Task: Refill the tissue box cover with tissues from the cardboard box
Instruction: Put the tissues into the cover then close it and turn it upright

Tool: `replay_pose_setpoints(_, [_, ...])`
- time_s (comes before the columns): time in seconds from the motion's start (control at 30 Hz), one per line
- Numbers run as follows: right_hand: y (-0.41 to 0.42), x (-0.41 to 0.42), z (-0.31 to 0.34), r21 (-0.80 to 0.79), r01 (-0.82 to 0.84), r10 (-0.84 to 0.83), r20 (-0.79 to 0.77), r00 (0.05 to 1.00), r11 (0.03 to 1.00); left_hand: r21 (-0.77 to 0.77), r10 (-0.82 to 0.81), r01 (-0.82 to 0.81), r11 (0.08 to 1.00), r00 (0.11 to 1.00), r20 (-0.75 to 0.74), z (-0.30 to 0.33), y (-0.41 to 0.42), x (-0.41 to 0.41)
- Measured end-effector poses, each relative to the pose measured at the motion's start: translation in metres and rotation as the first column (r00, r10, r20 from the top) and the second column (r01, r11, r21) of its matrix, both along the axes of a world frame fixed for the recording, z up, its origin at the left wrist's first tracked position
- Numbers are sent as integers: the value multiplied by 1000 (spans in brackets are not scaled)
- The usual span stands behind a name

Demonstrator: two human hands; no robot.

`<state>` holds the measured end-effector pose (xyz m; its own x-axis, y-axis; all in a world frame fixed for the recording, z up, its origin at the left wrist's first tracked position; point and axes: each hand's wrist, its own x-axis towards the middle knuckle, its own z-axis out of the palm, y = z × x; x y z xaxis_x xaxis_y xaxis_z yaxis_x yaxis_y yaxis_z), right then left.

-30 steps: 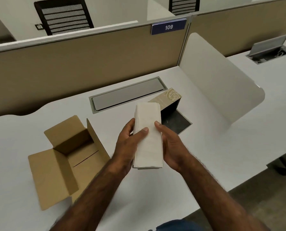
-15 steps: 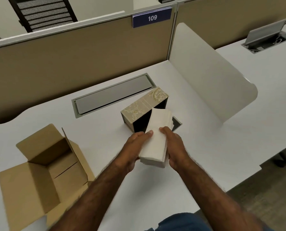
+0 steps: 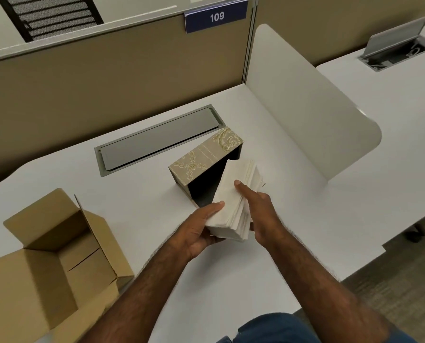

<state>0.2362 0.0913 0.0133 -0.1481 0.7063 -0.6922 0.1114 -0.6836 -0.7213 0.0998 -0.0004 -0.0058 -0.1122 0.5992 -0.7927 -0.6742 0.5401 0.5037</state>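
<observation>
A white stack of tissues is held between both hands, tilted, its far end at the dark open side of the tissue box cover. The cover is beige with a gold floral pattern and lies on its side on the white desk. My left hand grips the stack's near left edge from below. My right hand holds its right side, index finger on top. The open cardboard box stands at the near left with its flaps spread, and looks empty inside.
A grey cable hatch is set in the desk behind the cover. A white curved divider stands at the right, a beige partition at the back. The desk's front edge runs close to my body.
Both hands have carried the tissue stack down and forward, from upright in front of me to the cover's open side. The stack now leans into the opening.
</observation>
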Motion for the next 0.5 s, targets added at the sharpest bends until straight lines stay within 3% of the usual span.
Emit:
replay_pose_setpoints(0.27, [12, -3, -14, 29, 27, -29, 73, 997, 999, 1, -47, 48, 999, 985, 165, -23, 20, -17])
replay_pose_setpoints(0.5, [19, -25, -24, 64, 87, -98, 196, 976, 994, -11, -33, 36, 999, 980, 197, -35, 33, -27])
